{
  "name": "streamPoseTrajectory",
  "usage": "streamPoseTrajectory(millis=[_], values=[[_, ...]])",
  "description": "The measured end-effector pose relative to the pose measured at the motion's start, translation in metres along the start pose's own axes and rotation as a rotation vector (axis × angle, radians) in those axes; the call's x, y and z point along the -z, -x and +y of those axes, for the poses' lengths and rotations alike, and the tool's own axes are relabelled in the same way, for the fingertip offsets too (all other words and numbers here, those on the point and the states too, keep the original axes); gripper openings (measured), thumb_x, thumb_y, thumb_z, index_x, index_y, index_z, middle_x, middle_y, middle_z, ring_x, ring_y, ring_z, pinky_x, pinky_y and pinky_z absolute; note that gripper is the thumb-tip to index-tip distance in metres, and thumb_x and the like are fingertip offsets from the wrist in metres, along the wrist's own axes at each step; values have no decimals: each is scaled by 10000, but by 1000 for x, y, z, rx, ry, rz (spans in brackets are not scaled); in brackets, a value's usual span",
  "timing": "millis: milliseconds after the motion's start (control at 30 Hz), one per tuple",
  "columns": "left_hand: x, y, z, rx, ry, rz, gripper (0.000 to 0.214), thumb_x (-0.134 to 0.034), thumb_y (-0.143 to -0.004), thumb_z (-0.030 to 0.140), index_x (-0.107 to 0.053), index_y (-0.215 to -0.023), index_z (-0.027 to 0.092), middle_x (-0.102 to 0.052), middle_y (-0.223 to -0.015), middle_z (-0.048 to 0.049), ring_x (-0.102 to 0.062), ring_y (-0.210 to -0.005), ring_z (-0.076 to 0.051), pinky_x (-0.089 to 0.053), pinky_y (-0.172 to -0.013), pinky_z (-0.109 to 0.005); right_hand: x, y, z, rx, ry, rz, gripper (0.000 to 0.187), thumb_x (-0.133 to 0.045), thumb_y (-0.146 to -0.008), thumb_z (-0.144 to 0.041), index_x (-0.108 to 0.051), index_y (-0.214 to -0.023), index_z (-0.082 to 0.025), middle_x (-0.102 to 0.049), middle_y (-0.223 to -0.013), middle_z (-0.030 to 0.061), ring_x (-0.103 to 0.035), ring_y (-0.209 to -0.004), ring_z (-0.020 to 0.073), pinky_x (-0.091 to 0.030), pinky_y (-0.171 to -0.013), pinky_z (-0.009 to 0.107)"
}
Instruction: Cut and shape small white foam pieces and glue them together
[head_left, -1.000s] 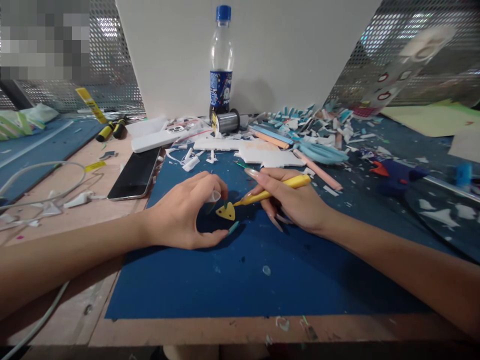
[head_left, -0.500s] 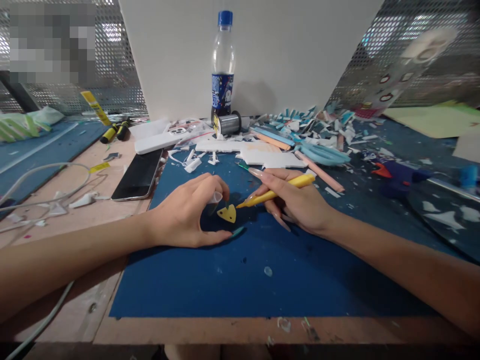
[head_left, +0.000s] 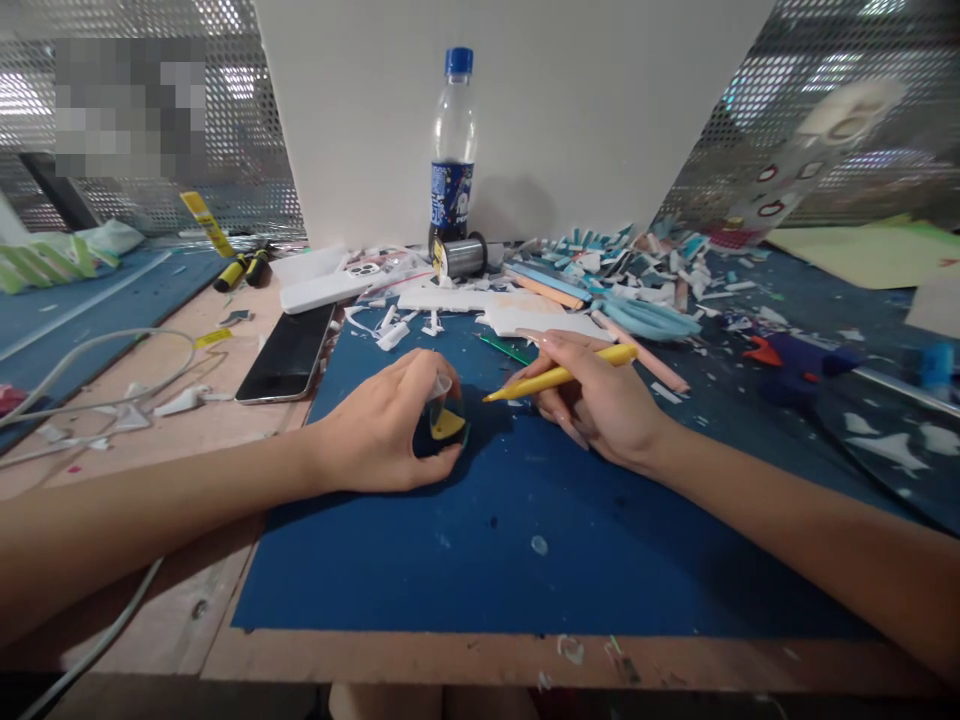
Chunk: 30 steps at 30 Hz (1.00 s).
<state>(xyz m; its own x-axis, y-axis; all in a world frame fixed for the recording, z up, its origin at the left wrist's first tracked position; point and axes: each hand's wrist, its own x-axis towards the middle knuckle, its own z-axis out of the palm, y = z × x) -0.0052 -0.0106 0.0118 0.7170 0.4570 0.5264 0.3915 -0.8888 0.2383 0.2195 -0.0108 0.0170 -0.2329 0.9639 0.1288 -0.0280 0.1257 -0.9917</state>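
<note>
My left hand point(head_left: 394, 425) rests on the blue cutting mat point(head_left: 450, 570), its long-nailed fingers curled and closed around a small yellow piece point(head_left: 448, 425). A small translucent object point(head_left: 441, 390), cap-like in shape, shows between the fingers of that hand; what it is I cannot make out. In my right hand point(head_left: 600, 400) is a yellow marker point(head_left: 559, 377), held like a pen. Its tip points left toward the yellow piece, a short gap away from it. Part of the yellow piece is hidden by my fingers.
Behind my hands lie white foam pieces point(head_left: 544, 322), blue-handled scissors point(head_left: 649, 318) and a wire spool point(head_left: 463, 257). A cola bottle point(head_left: 453, 190) stands at the back. A phone point(head_left: 285, 355) lies left, a glue gun point(head_left: 795, 362) and its cord right.
My left thumb and fingers have closed in around the yellow piece and turned it. The marker's tip has moved slightly away to the right. The view has shifted a little.
</note>
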Motion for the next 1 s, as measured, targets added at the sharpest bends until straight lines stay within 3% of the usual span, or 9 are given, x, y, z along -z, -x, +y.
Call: streamPoseTrajectory(millis=[233, 433, 667, 833, 1000], values=[[0, 0, -3, -3, 99, -2, 346, -592, -771, 166, -285, -924, 210, -585, -989, -130, -538, -821, -167, -489, -672, -308, 6, 0, 0, 20, -16, 16, 327, -508, -869, -376, -610, -633, -174, -437, -322, -45, -335, -229, 83, -219, -286, 235], [2, -1, -2, 71, 143, -40, 351, -568, -769, 156, -256, -910, 228, -554, -1026, -112, -544, -845, -161, -495, -711, -324, 10, 0, -1, 28, -14, 3, 328, -496, -882, -370, -617, -660, -161, -448, -336, -42, -315, -229, 78, -218, -273, 229], [4, -1, -5, 152, 103, -28, 383, -585, -742, 175, -246, -913, 227, -499, -1135, -149, -482, -1029, -236, -475, -832, -411, 12, 0, 0, 62, -36, -10, 337, -527, -871, -397, -628, -660, -154, -454, -335, -47, -318, -221, 70, -235, -269, 218], [5, 1, -4, 129, 22, -2, 309, -543, -765, 222, -264, -898, 216, -492, -1092, -137, -430, -980, -244, -434, -837, -441, 10, 1, -3, 117, -94, 3, 266, -595, -855, -390, -577, -686, -186, -457, -346, -78, -337, -242, 62, -248, -284, 199], [6, 1, 2, 97, -100, -30, 248, -547, -753, 289, -326, -823, 203, -480, -1106, -136, -344, -1011, -302, -326, -879, -554, 2, 13, -6, 174, -134, -83, 197, -682, -822, -327, -586, -711, -196, -602, -485, -51, -499, -328, 90, -339, -291, 190]])
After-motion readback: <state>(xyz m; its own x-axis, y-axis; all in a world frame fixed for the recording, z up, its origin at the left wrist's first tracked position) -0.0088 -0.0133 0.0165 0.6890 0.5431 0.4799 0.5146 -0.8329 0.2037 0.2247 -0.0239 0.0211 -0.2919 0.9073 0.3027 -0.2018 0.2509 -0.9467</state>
